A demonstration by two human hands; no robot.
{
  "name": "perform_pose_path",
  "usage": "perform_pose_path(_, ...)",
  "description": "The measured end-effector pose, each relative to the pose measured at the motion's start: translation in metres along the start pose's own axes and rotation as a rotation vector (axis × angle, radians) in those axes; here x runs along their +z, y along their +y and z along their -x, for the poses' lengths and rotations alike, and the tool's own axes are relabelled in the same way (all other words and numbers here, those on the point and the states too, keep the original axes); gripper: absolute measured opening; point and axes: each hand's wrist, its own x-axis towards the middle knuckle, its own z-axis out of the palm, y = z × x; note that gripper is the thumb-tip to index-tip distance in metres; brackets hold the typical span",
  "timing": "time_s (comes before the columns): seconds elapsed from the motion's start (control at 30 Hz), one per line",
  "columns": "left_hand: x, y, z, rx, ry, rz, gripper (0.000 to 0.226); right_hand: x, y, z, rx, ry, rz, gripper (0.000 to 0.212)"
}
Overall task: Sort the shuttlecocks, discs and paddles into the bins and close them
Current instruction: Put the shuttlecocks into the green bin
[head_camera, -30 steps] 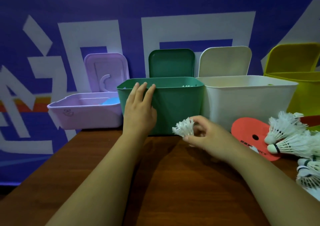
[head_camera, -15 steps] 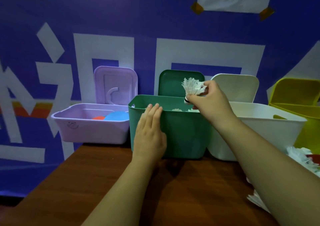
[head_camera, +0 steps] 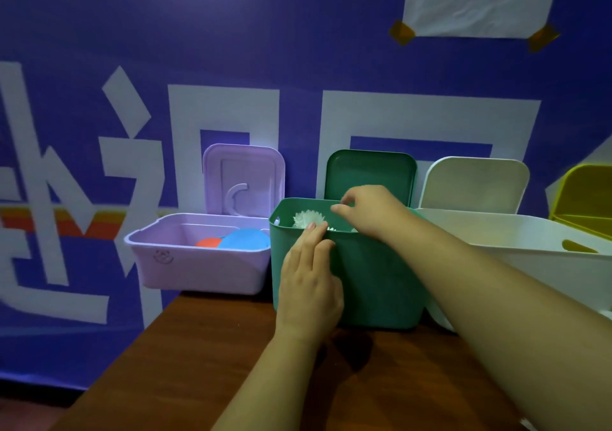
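A green bin [head_camera: 381, 285] stands open on the wooden table, its lid [head_camera: 371, 172] leaning upright against the wall. White shuttlecocks [head_camera: 308, 219] lie inside it. My left hand [head_camera: 308, 281] rests flat against the bin's front wall, fingers straight and reaching to its rim. My right hand [head_camera: 367, 210] hovers over the bin's opening with fingers loosely bent and nothing in them. To the left, the lilac bin [head_camera: 198, 265] holds a blue disc [head_camera: 245, 239] and an orange disc [head_camera: 207, 242].
A white bin [head_camera: 516, 248] with raised lid [head_camera: 477, 182] stands right of the green one, and a yellow bin [head_camera: 586, 199] at the far right. The lilac lid [head_camera: 243, 179] stands upright. Bare brown table [head_camera: 185, 364] lies in front. A paper sheet [head_camera: 477, 0] is taped on the blue wall.
My right hand carried a shuttlecock up from the table to above the green bin and let it go; it now lies in the bin. The left hand stayed on the bin.
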Motion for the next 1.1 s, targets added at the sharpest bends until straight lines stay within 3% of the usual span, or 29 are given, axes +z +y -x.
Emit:
perform_pose_path(0.1, 0.001, 0.002, 0.0, -0.004, 0.007, 0.002, 0.047, -0.002, 0.017, 0.024, -0.01, 0.109, -0.097, 0.028)
perform_pose_path(0.27, -0.003, 0.013, -0.002, -0.005, 0.035, 0.023, 0.042, -0.012, 0.052, 0.085, -0.073, 0.373, -0.278, 0.017)
perform_pose_path(0.4, -0.003, 0.037, 0.001, 0.072, -0.028, 0.06, 0.041, -0.016, 0.08, 0.148, -0.058, 0.431, -0.337, 0.016)
perform_pose_path(0.57, 0.006, 0.081, 0.02, 0.314, -0.339, 0.066, 0.041, -0.014, 0.138, 0.215, 0.048, 0.385, -0.222, 0.014)
perform_pose_path(0.67, 0.018, 0.11, 0.034, 0.491, -0.567, 0.071, 0.043, -0.015, 0.169, 0.25, 0.123, 0.431, -0.154, 0.014)
perform_pose_path(0.77, 0.029, 0.14, 0.056, 0.548, -0.685, 0.179, 0.049, -0.016, 0.191, 0.286, 0.22, 0.501, -0.16, 0.015)
perform_pose_path(0.9, 0.035, 0.161, 0.072, 0.465, -0.855, 0.324, 0.075, 0.0, 0.209, 0.325, 0.315, 0.523, -0.178, 0.014)
perform_pose_path(1.03, 0.037, 0.164, 0.073, 0.095, -1.009, 0.463, 0.083, 0.004, 0.216, 0.334, 0.377, 0.698, -0.153, 0.013)
perform_pose_path(1.1, 0.039, 0.162, 0.072, -0.009, -1.057, 0.511, 0.079, 0.001, 0.215, 0.335, 0.45, 0.764, -0.134, 0.014)
